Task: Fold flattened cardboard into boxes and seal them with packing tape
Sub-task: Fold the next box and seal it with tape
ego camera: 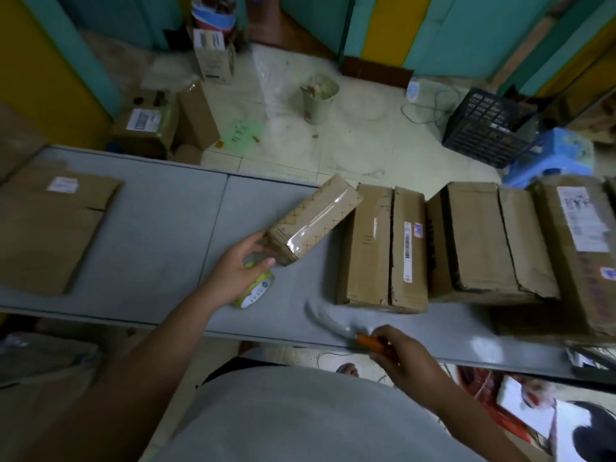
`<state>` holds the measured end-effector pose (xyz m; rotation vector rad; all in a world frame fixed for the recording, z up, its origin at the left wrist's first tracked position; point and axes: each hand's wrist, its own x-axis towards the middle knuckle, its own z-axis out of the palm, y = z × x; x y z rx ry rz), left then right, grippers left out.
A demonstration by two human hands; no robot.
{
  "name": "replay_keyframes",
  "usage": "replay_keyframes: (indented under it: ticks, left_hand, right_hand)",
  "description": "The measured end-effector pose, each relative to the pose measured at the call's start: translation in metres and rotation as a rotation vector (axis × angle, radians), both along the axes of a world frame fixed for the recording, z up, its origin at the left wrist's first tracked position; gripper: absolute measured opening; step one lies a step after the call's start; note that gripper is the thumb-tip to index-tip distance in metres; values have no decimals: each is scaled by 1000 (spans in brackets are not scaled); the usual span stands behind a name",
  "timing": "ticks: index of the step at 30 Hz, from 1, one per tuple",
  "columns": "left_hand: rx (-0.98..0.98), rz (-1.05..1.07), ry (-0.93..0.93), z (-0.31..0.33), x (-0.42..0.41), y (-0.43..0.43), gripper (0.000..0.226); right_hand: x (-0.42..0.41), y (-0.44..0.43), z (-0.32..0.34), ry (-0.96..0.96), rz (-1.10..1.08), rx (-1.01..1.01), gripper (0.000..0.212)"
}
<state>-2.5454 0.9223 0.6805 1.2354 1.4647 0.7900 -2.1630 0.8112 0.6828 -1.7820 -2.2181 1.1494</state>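
A small taped cardboard box (315, 218) lies tilted on the grey table (160, 228), clear tape running along its top. My left hand (238, 271) holds its near left corner with thumb and fingers. Under that hand sits a roll of packing tape (255, 291) with a yellow-green core. My right hand (405, 358) grips the orange handle of a curved-bladed knife (328, 323) at the table's near edge; the blade is blurred. Flattened cardboard sheets (50, 225) lie stacked at the table's left end.
Three larger sealed boxes (381, 248) (483, 241) (580, 248) stand in a row on the right of the table. On the floor beyond are more boxes (150, 125), a waste bin (318, 95), a black crate (486, 126) and a blue stool (550, 155).
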Motion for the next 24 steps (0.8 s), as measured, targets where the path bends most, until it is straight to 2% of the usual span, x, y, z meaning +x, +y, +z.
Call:
replay_keyframes:
  ticks: [5, 10, 13, 16, 19, 24]
  left_hand:
    - [-62, -13, -71, 2, -4, 0, 67]
    - [-96, -52, -103, 4, -7, 3, 70]
    - [-95, -78, -154, 2, -9, 4, 69]
    - [-88, -104, -129, -1, -9, 5, 68]
    - [-75, -117, -142, -2, -10, 5, 63]
    - [-84, -157, -94, -1, -14, 4, 69]
  right_hand:
    - [-32, 11, 45, 141, 4, 20, 25]
    - [-93, 48, 85, 198, 73, 114, 32]
    - [-123, 65, 89, 173, 132, 128, 35]
    - [-142, 73, 83, 120, 160, 139, 37]
    - [-152, 80, 75, 71, 120, 152, 37]
    - [-159, 83, 75, 41, 50, 130, 34]
